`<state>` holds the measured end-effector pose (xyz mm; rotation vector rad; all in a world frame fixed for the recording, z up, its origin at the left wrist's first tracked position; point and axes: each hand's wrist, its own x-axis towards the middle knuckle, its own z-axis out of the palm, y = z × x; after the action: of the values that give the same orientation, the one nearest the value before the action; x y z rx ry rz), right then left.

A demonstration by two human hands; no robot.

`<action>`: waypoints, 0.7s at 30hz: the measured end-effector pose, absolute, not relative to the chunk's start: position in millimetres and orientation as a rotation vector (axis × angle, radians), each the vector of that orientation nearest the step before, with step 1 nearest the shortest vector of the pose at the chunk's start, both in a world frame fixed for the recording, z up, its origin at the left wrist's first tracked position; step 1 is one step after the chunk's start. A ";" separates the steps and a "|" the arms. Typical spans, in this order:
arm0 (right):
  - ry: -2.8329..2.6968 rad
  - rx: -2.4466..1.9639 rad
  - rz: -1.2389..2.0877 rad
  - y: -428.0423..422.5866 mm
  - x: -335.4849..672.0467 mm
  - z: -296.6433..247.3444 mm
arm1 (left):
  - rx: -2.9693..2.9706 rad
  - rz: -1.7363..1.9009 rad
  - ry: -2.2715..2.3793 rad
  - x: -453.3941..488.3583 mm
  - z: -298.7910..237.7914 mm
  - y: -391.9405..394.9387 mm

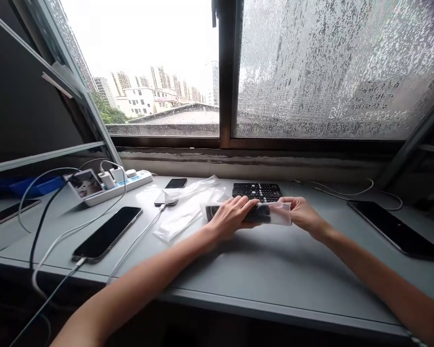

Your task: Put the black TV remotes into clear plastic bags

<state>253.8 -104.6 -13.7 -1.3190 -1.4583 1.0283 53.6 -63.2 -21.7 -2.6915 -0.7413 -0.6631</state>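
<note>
Dark object (264, 213) is enclosed in a translucent plastic bag (282, 215) over the tabletop (275, 270), just in front of the black remotes (253, 187); the object is clasped through the film by the left hand (233, 210), grip closed; the bag's right end is pinched by the right hand (301, 212); loose plastic bags (188, 209) are seen lying to the left.

Legible text: none.
Keypads, black, behind the hands (235, 214): pale key markings, too small to read.
Power strip (139, 180), white: blue marks on its face, unreadable.
Window pane, right (304, 72): dark character-like marks toward its right side, blurred; whether lettering, cannot be told.
</note>
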 end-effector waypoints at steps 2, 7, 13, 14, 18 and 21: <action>-1.458 -1.330 1.027 -102.6 256.4 -16.8 | -2.713 -0.656 -0.739 56.0 -22.5 -64.9; -1.511 -1.368 1.012 -99.7 254.7 -24.6 | -2.760 -0.662 -0.734 58.5 -23.6 -69.4; -1.633 -1.358 1.098 -93.2 260.6 -29.5 | -2.829 -0.606 -0.590 58.0 -25.5 -74.3; -1.664 -1.327 1.157 -92.4 263.7 -28.4 | -2.839 -0.587 -0.557 57.7 -24.8 -75.5; -1.652 -1.028 1.444 -93.8 276.8 -16.3 | -2.821 -0.589 -0.564 55.7 -20.1 -78.1; -1.520 -0.848 1.528 -95.5 282.5 -8.3 | -2.800 -0.610 -0.604 55.0 -17.9 -76.2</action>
<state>282.5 -95.5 -8.3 -0.8476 -1.5197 1.5279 55.0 -76.2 -17.9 -2.8003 -0.6038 -0.6099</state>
